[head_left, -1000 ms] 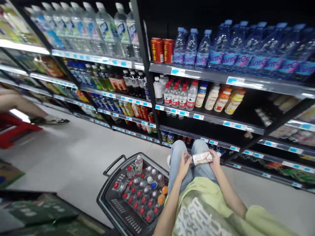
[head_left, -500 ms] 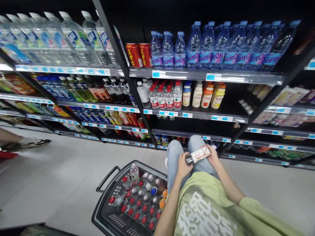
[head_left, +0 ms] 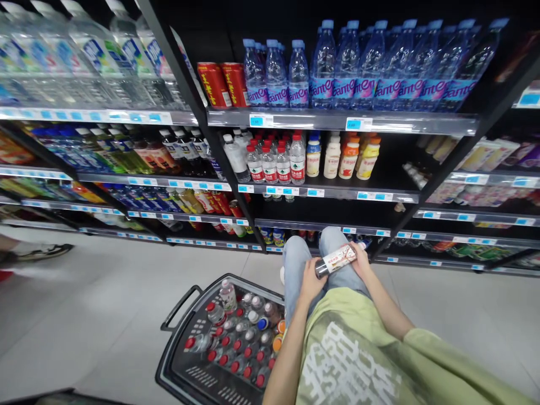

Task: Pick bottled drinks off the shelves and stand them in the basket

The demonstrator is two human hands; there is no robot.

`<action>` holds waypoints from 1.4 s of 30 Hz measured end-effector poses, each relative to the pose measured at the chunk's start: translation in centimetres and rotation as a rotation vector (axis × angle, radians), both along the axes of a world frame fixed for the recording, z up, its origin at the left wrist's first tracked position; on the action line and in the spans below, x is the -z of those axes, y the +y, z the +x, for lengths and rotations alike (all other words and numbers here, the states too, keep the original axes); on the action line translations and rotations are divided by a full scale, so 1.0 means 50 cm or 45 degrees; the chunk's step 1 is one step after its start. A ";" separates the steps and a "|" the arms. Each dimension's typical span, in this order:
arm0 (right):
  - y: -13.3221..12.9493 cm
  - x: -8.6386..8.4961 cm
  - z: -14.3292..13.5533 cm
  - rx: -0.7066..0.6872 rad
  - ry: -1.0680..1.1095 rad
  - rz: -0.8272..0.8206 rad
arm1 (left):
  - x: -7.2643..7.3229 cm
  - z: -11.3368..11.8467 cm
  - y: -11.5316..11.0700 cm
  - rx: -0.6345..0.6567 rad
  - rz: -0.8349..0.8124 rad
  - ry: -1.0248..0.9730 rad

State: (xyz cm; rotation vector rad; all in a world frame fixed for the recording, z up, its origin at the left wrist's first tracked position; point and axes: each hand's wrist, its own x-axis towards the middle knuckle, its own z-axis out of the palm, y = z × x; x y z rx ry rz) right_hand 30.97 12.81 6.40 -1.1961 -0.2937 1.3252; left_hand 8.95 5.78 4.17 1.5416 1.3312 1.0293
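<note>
A dark drink bottle with a white label (head_left: 338, 260) lies sideways across my lap, above my knees. My left hand (head_left: 311, 279) is closed round its dark end. At the other end, near the pale cap, my right hand (head_left: 361, 262) is closed on it too. To the left of my legs, a black shopping basket (head_left: 169, 360) stands on the floor. Inside it are several bottles with red, white, blue and orange caps; one clear bottle with a red cap (head_left: 198, 342) lies on its side.
Ahead runs a shelf rack (head_left: 337, 119) with blue-tinted water bottles (head_left: 323, 67), red cans (head_left: 213, 84), red-capped water bottles (head_left: 297, 160) and yogurt drinks (head_left: 350, 157). Large clear bottles (head_left: 90, 50) fill the upper left shelf. Another person's shoe (head_left: 44, 251) is at the far left.
My view has shifted slightly, so the shelves sit a little further left and higher. Both hands keep holding the bottle in nearly the same place.
</note>
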 end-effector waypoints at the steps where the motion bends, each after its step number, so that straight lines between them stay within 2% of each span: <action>1: 0.000 0.000 0.001 0.000 0.000 0.004 | 0.003 0.001 0.001 -0.011 0.007 -0.006; 10: 0.004 0.015 0.005 0.028 0.013 -0.022 | 0.021 0.011 0.001 -0.085 0.022 -0.080; 14: 0.004 0.022 0.012 0.037 0.050 -0.034 | 0.023 0.012 0.001 -0.095 -0.071 -0.192; 19: 0.000 0.024 0.027 0.014 0.120 -0.035 | 0.009 0.010 -0.003 -0.049 -0.276 -0.261; 28: 0.004 0.040 0.032 0.020 0.123 -0.057 | -0.021 0.008 -0.004 -0.015 -0.397 -0.042; 33: 0.005 0.040 0.034 0.034 0.116 -0.062 | -0.022 0.006 -0.005 0.032 -0.423 -0.074; 35: 0.005 0.038 0.035 0.037 0.118 -0.057 | -0.018 0.007 -0.005 0.040 -0.381 -0.110; 39: 0.006 0.034 0.034 0.047 0.118 -0.046 | -0.004 0.011 -0.004 0.021 -0.139 -0.092; 42: 0.004 0.030 0.034 0.040 0.121 -0.040 | 0.001 0.013 -0.006 0.037 -0.081 -0.094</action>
